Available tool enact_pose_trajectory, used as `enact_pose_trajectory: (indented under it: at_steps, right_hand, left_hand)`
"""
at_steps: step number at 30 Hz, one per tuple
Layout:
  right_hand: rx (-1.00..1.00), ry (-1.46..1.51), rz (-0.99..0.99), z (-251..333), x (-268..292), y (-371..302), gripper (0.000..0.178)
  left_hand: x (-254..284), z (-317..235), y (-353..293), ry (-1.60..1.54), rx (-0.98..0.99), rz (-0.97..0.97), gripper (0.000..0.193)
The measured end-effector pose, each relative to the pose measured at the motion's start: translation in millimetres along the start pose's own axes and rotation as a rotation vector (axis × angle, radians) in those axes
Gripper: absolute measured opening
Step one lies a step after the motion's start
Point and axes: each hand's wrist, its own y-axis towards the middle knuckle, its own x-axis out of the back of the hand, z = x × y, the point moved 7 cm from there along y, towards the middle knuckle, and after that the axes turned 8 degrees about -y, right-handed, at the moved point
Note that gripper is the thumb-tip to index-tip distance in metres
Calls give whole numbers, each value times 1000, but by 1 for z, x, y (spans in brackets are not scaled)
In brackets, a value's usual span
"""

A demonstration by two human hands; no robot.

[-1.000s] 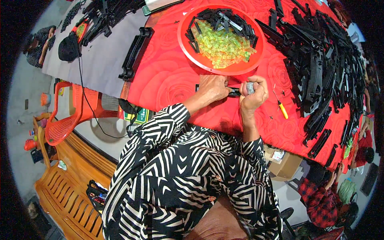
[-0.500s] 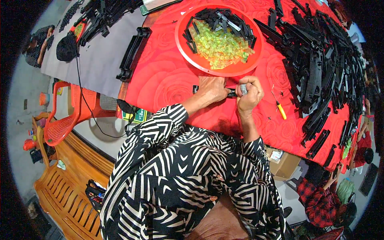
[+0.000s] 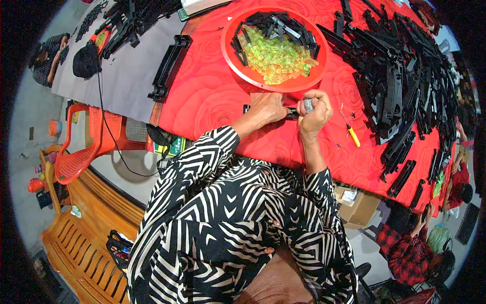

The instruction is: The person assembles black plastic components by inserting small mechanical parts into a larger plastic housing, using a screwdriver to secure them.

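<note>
On the red rose-patterned tablecloth (image 3: 202,109), my left hand (image 3: 267,107) is closed over a black plastic part (image 3: 292,113) and presses it down. An end of the part shows past each side of that hand. My right hand (image 3: 316,114) makes a fist at the part's right end, around a tool with a rounded silver-grey butt (image 3: 308,105). The tool's working end is hidden, so its kind cannot be told. Just beyond both hands stands a red round tray (image 3: 238,76), with yellow-green translucent pieces (image 3: 276,61) and small black parts (image 3: 258,20) in it.
A yellow-handled thin tool (image 3: 353,136) lies right of my hands. Long black plastic parts (image 3: 395,86) pile up at the right. One long black part (image 3: 169,66) lies on the left. A red chair (image 3: 76,162) and wooden bench (image 3: 86,243) stand left; co-workers sit around.
The whole view has shifted slightly. My right fist has tilted a little around the tool and stays at the part's right end. My left hand keeps its place on the part.
</note>
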Motion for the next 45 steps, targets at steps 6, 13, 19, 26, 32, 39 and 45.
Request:
enact_pose_trajectory:
  at_steps: [6,13,19,26,32,39,45]
  right_hand:
    - [23,-197,21,-3,-1,3,23]
    - [18,-262,45,-8,-1,1,24]
    - [-8,-99,62,0,-1,1,21]
    - [97,-75,45,30,34,-6,17]
    - [449,-1239,443,62,1,-38,36]
    - [376,-1671,655,35,-11,-50,33]
    - [425,-1634,733,37,-17,-59,27]
  left_hand:
    - [1,-1,-2,40,32,-30,35]
    - [3,-7,-4,14,-59,-118,33]
    - [0,1,-1,-33,39,11,34]
    - [-2,3,-2,-57,-56,28,25]
    - [-2,12,-14,-94,-72,105,21]
    - [8,6,-30,-7,-180,57,18]
    - [66,-34,-84,64,-481,-338,19]
